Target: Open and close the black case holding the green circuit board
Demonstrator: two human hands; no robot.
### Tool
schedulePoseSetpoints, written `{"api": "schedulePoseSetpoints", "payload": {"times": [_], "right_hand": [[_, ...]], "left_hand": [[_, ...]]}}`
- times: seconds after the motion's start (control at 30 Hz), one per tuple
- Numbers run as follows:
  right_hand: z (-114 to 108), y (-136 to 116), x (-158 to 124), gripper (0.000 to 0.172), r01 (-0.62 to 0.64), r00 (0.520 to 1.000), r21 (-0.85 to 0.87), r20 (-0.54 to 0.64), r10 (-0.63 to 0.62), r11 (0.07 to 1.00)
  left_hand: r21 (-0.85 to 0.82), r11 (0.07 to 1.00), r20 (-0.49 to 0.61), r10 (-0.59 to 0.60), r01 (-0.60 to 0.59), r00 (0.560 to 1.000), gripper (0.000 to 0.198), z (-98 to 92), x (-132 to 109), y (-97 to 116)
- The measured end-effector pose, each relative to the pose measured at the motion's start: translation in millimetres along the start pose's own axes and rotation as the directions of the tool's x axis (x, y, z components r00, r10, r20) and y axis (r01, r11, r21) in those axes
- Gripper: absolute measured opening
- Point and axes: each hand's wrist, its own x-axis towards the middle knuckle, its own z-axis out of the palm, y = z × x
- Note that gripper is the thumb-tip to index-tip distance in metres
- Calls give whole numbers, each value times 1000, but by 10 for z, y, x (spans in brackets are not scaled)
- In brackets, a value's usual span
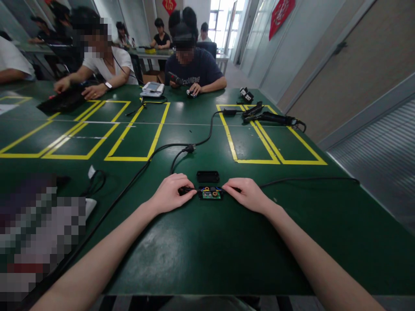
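A small open black case with a green circuit board [210, 193] lies on the green table [207, 250] straight in front of me. My left hand [170, 192] is curled, its fingers pinching the black cable [152, 157] where it enters the case's left end. My right hand [248, 193] lies on the other side, fingers bent and pressed on the cable [308, 179] at the case's right end. The case's black lid [208, 176] rests just behind it, apart from both hands.
Yellow tape rectangles [139, 129] mark the table. A black tool with cords [269, 116] lies far right, a small black device [246, 93] behind it. Two people sit across the table, working; a white device [152, 89] lies between them. A blurred object [39, 233] sits at my left.
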Motion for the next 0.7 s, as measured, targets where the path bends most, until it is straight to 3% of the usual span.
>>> {"api": "schedulePoseSetpoints", "payload": {"times": [0.17,0.53,0.7], "right_hand": [[46,-3,10,45,61,998,-88,-22,-63,994],[57,-53,34,32,33,998,-116,-45,-38,993],[82,-61,52,25,26,995,-149,-94,-41,989]], "left_hand": [[46,999,-12,16,-15,1000,21,0,-1,23],[0,996,28,89,-89,996,21,47,-5,56],[54,992,29,110,-111,994,26,34,11,87]]}}
